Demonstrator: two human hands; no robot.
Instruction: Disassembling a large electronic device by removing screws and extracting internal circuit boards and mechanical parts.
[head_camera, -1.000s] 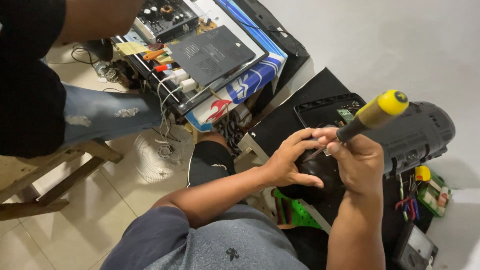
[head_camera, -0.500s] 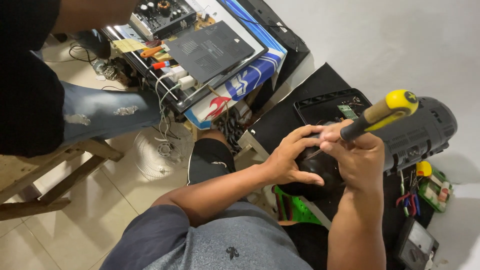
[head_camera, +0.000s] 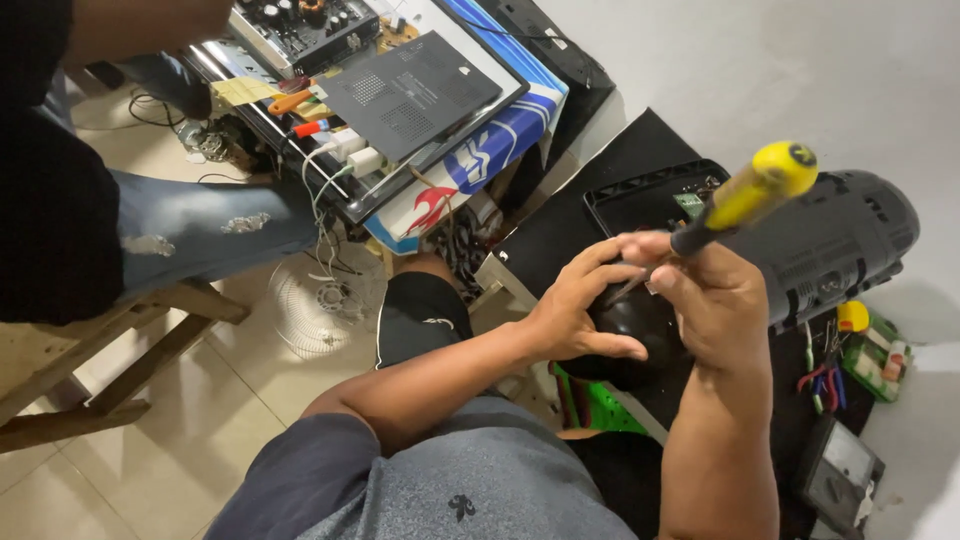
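While a second person in torn blue jeans (head_camera: 210, 225) sits on a wooden bench (head_camera: 110, 345) at the far left, I count two of the worker's own hands at the middle, one screwdriver and one rounded black housing between them. Left of them, a low table (head_camera: 480, 140) carries one flat black perforated box (head_camera: 410, 95), one green circuit board (head_camera: 300, 25) and a tangle of white cables (head_camera: 335, 165). Below it lies one white fan grille (head_camera: 320, 300) on pale tiles.

Spread half open, the left hand (head_camera: 580, 310) has its fingers curved against the glossy, rounded black part (head_camera: 630, 330) resting on the lap. Closed in a fist, the right hand (head_camera: 715, 305) grips the screwdriver (head_camera: 740, 200), yellow knob up, black collar below, thin steel shaft slanting down to the part.

Since the previous view, the handle has tilted a little higher; both hands keep their hold.

Rightwards sits one ribbed grey-black speaker shell (head_camera: 840, 250), then one meter (head_camera: 845, 470) and small green and yellow bits.
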